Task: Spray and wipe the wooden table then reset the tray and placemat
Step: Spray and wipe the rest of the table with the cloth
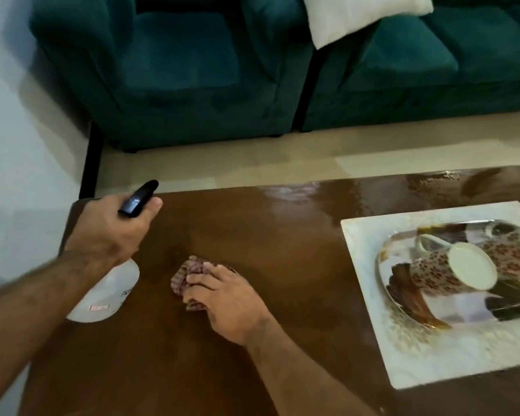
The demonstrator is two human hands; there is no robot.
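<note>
While gripped — cloth (184,276) under right hand (222,298)

The counter (252,235) is glossy reddish-brown wood. The spray bottle (108,295) is translucent white with a black head. The cloth (186,274) is checked in dull red and pale tones. The placemat (370,265) near the counter's right edge is white with gold speckling. The tray (409,301) shows brown, white and dark brushstrokes, and the cup (433,271) is cream with brown spots (leopard-like). The sofa (192,70) is deep teal, its cushion (357,16) white.
</note>
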